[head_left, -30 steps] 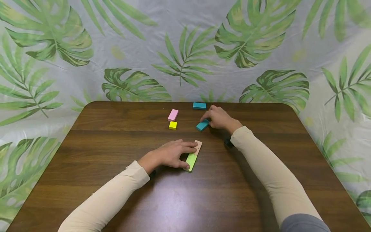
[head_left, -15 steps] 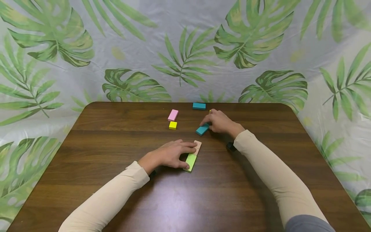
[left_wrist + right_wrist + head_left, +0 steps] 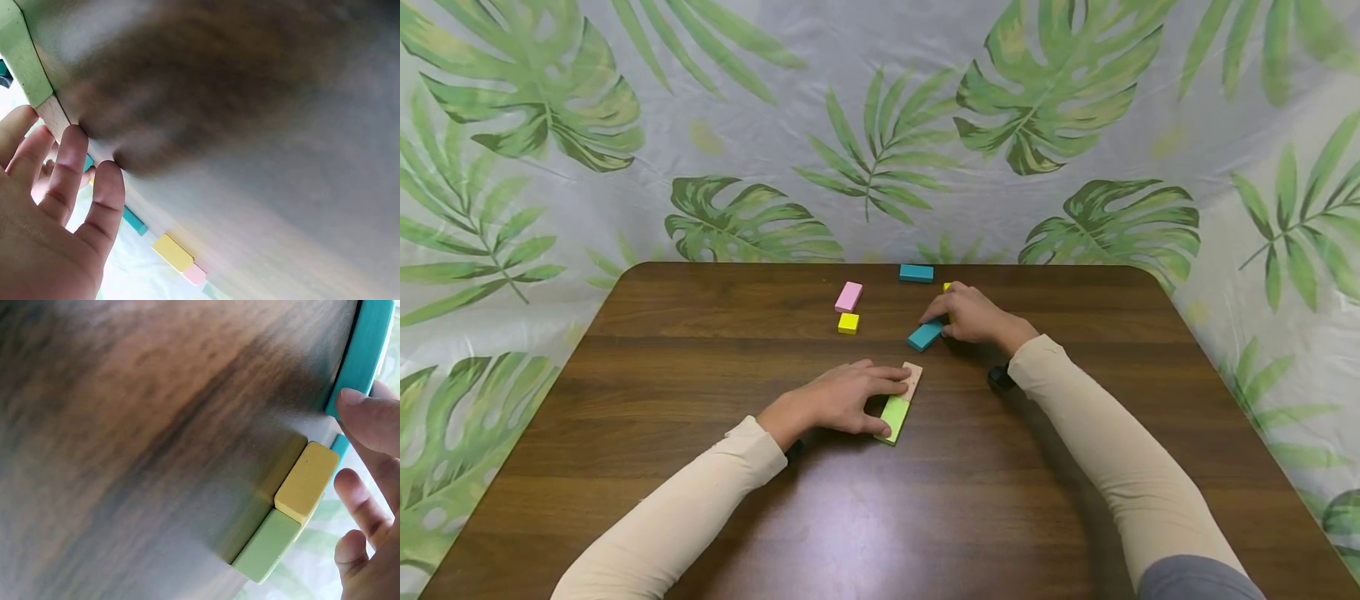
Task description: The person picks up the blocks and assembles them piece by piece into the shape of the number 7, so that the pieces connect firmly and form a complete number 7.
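My left hand [image 3: 853, 398] rests over a lime-green block [image 3: 894, 418] and a bare-wood block [image 3: 913, 382] lying end to end. Its thumb touches the green one, while the fingertips lie on the wooden one. In the left wrist view the fingers [image 3: 65, 172] look extended and relaxed. My right hand [image 3: 973, 315] pinches a teal block [image 3: 925, 335], set at a slant on the table. The right wrist view shows the thumb [image 3: 365, 415] against that block's end [image 3: 362, 356]. The rest of that grip is partly hidden.
Toward the far edge of the brown table [image 3: 715, 308] lie a pink block [image 3: 848, 297], a small yellow block [image 3: 847, 323] and another teal block [image 3: 917, 273]. Beyond my right hand, a yellow block [image 3: 306, 481] adjoins a pale green block [image 3: 267, 545]. A leaf-patterned curtain [image 3: 880, 125] hangs behind.
My right hand and the slanted teal block have shifted slightly toward me, exposing a bit of yellow behind the hand. My left hand and its two blocks have stayed put.
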`<action>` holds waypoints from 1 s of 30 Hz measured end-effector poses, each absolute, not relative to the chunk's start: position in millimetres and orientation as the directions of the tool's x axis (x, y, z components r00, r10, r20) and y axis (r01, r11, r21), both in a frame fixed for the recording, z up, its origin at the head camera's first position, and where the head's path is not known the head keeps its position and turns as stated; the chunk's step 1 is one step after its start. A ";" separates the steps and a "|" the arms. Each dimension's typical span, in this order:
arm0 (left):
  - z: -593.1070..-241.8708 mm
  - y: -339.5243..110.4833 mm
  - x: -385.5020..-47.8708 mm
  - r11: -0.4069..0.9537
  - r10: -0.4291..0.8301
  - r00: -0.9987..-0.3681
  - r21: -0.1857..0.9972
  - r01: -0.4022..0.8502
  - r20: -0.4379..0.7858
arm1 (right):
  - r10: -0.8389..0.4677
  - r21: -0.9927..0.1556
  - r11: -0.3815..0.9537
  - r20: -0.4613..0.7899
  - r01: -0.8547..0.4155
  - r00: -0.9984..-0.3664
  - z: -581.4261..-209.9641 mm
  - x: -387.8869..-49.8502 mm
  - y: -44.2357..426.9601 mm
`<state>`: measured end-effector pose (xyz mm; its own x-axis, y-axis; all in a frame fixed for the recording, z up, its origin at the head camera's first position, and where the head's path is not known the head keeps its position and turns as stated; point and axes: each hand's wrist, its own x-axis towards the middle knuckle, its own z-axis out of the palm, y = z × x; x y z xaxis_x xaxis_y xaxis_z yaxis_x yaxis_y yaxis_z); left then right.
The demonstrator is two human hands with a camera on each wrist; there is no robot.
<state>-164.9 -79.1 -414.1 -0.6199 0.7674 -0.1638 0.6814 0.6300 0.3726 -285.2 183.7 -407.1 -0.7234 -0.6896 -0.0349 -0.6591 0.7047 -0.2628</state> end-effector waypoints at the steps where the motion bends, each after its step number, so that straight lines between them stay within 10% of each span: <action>1: -414.5 -79.0 -165.2 0.629 0.768 -0.620 0.373 0.682 -0.162 | -0.689 -0.269 0.704 -0.034 -0.657 -0.724 -407.0 -285.2 184.1; 30: -413.7 -79.2 -163.9 0.624 0.771 -0.618 0.379 0.684 -0.154 | -0.738 -0.305 0.644 -0.009 -0.701 -0.675 -406.3 -272.6 179.8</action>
